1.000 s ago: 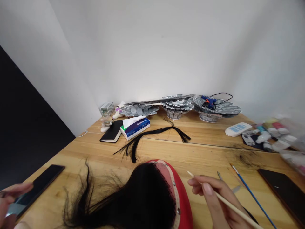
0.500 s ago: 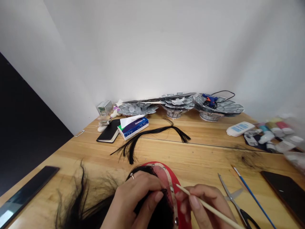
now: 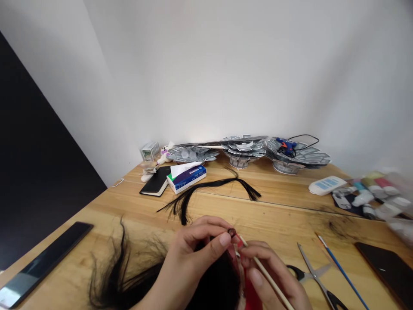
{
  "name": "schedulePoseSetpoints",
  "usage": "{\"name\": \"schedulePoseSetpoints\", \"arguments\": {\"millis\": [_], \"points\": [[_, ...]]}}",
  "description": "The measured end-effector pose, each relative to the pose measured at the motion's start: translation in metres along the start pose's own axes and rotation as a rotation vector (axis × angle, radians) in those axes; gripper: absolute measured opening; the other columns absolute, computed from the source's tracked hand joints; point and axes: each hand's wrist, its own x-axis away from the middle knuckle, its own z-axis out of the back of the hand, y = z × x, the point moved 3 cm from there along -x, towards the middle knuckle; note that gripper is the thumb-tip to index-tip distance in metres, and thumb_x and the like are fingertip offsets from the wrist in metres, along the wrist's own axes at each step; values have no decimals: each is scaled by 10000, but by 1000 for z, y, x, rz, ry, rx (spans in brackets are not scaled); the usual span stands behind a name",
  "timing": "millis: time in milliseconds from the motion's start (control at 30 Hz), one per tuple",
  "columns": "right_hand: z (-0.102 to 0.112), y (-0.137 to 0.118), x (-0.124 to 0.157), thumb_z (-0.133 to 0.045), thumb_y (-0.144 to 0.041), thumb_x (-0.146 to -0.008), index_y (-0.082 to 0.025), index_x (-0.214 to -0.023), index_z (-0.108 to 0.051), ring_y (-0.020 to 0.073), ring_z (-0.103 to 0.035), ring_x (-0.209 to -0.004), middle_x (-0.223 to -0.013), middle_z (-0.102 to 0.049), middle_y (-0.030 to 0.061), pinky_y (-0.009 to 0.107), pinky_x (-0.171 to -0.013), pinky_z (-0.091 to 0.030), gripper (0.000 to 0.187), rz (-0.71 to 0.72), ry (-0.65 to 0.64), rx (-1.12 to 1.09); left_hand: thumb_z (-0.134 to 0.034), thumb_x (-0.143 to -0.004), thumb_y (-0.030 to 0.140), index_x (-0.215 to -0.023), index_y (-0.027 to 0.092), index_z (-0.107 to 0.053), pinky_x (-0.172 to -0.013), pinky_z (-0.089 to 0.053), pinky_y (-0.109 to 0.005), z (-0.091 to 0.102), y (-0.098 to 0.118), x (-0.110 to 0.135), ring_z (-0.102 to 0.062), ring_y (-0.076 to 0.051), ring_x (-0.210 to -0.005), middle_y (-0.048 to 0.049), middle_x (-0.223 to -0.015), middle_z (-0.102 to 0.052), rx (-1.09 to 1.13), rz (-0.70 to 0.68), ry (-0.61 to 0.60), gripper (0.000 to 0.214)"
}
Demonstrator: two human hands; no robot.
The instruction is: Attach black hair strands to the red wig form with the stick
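Observation:
A red head form (image 3: 250, 292) covered with black hair (image 3: 129, 280) sits at the near edge of the wooden table (image 3: 280, 211). My left hand (image 3: 193, 254) rests on top of the form and pinches a small tuft of hair between thumb and forefinger. My right hand (image 3: 274, 280) holds a thin wooden stick tool (image 3: 266, 273), whose tip points at that pinched tuft. A loose bundle of black hair (image 3: 209, 189) lies farther back on the table.
Scissors (image 3: 318, 280) and a blue paintbrush (image 3: 342, 271) lie to the right, beside a dark phone (image 3: 387, 271). A second dark phone (image 3: 41, 262) lies at the left. A tissue pack (image 3: 187, 176), a black notebook (image 3: 156, 183), card bowls (image 3: 245, 148), a glue gun (image 3: 285, 145) and paint tubes (image 3: 371, 189) sit at the back.
My left hand left the phone at the left edge, came onto the head form and now pinches a tuft of hair. My right hand brought the stick's tip to it.

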Motion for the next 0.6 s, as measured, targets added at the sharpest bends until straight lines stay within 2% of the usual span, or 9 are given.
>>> {"name": "schedulePoseSetpoints", "arguments": {"millis": [100,200,300,400,500,600], "points": [[-9,-5,0,-660,-346,-906,-334,-1022,-743,219,-701,-967,-1022,-722,42,263,-844,-564,143,-72,0,-80,-739,-834,367,-791,236,-828,-917,-440,-354,-2,4,4,-600,-251,-982,-76,-938,-653,-59,-40,-41,165],[-24,-13,2,-715,-427,-851,-307,-1010,-757,253,-686,-1036,-1018,-737,56,305,-889,-546,203,-148,99,-209,-730,-841,344,-799,240,-830,-923,-422,-381,-6,7,9,-566,-264,-1001,-78,-932,-613,-65,-64,-83,151],[-35,-23,0,-760,-445,-803,-268,-899,-790,292,-668,-1107,-1019,-772,72,365,-981,-504,204,-186,178,-271,-710,-856,306,-800,241,-826,-918,-411,-378,-9,10,12,-560,-257,-991,-78,-946,-612,-103,-94,-96,144],[-35,-30,-3,-791,-438,-765,-252,-768,-806,295,-706,-1018,-955,-792,67,374,-986,-509,187,-200,247,-223,-708,-853,275,-783,220,-811,-900,-411,-361,-7,12,13,-578,-249,-967,-73,-943,-625,-130,-136,-60,136],[-32,-34,-3,-784,-426,-762,-263,-765,-817,286,-711,-966,-941,-791,66,366,-957,-528,166,-168,284,-140,-707,-856,252,-760,198,-772,-895,-386,-334,-2,13,14,-581,-233,-941,-61,-910,-648,-126,-152,-11,128],[-31,-34,-1,-781,-407,-772,-258,-751,-791,274,-708,-937,-866,-775,54,349,-929,-526,151,-156,295,-143,-715,-855,284,-731,183,-714,-883,-402,-321,1,12,18,-588,-222,-897,-53,-865,-670,-30,-90,-55,160]]}}
